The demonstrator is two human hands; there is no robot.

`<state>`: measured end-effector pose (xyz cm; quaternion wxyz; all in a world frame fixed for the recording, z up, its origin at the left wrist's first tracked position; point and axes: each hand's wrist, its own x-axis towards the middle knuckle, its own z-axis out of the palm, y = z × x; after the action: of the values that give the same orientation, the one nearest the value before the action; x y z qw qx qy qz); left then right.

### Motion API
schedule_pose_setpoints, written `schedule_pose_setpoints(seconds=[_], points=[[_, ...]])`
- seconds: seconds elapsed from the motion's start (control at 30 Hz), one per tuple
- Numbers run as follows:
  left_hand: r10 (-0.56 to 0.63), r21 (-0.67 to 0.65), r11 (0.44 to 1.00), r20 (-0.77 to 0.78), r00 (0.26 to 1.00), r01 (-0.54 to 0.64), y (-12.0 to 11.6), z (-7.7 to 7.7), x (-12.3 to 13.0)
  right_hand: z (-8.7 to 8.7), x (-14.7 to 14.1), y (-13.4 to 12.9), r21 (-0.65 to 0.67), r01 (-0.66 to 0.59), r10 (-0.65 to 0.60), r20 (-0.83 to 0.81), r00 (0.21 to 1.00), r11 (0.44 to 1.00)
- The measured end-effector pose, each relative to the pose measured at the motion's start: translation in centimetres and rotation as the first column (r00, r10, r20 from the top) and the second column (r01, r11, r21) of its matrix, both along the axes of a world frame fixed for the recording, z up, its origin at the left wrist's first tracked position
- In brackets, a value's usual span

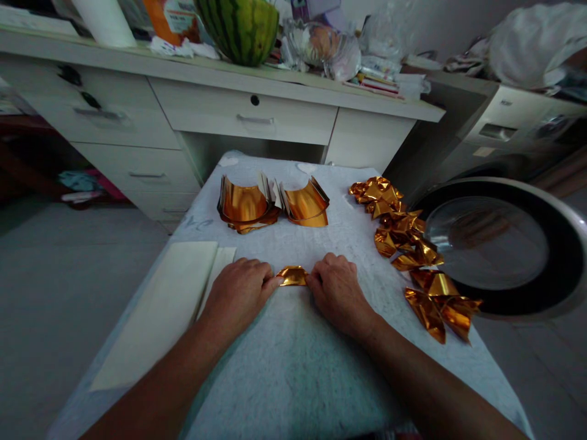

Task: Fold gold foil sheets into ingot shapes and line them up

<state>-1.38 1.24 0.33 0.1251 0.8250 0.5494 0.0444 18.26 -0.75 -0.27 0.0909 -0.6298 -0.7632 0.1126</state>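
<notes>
A small piece of shiny gold foil paper (293, 275) lies on the cloth-covered table, stretched between my two hands. My left hand (243, 284) is closed on its left end, with thumb and fingers pressed together. At the right end my right hand (337, 287) pinches the foil in the same way. Beyond the hands sit two curved stacks of gold foil sheets, a left stack (246, 203) and a right stack (306, 205). Several folded gold foil pieces (403, 235) are heaped along the table's right side.
White paper sheets (160, 299) lie left of my left forearm. Behind the table (293, 366) stands a white counter with drawers (247, 113), bearing a cut watermelon (238, 27) and clutter. An open washing machine door (499, 238) juts out close to the table's right edge.
</notes>
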Motion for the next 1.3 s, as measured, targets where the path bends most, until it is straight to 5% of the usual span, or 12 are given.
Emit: schedule_pose_setpoints(seconds=[1.3], points=[[0.047,0.085,0.996,-0.149,0.988,-0.034,-0.37,-0.09,0.91,0.07,-0.41,0.09,0.008,0.06,-0.06,0.002,0.998,0.998]])
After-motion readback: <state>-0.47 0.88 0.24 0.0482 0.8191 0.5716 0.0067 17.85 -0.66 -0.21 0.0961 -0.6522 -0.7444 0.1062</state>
